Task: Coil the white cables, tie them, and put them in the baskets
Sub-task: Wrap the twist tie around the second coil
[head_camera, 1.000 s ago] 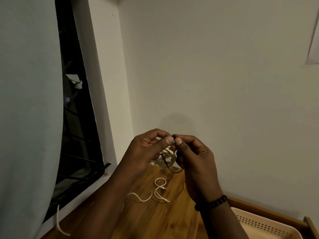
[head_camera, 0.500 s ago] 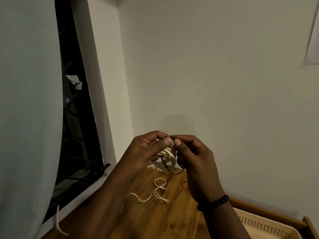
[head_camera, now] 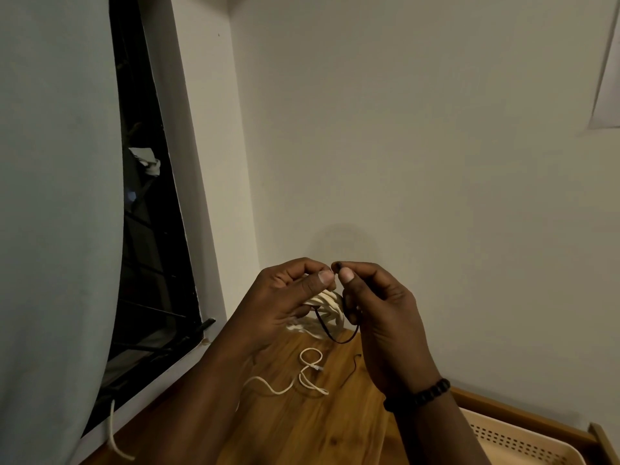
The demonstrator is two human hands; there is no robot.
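My left hand (head_camera: 288,297) and my right hand (head_camera: 379,310) are raised together above the wooden table (head_camera: 322,427). Between them sits a coiled white cable bundle (head_camera: 330,308), held against my left palm. A thin black tie (head_camera: 335,335) loops below the bundle; both thumbs and forefingers pinch its ends at the top. A loose white cable (head_camera: 307,374) lies curled on the table below. A beige perforated basket (head_camera: 523,444) shows at the bottom right.
A dark window (head_camera: 147,229) with a pale curtain (head_camera: 50,196) fills the left. Another white cable end (head_camera: 115,434) hangs by the sill. A short black tie (head_camera: 350,369) lies on the wood. Plain walls meet in a corner behind.
Both hands have shifted slightly, still pinching the black tie at the top of the bundle. The tie loop hangs much the same.
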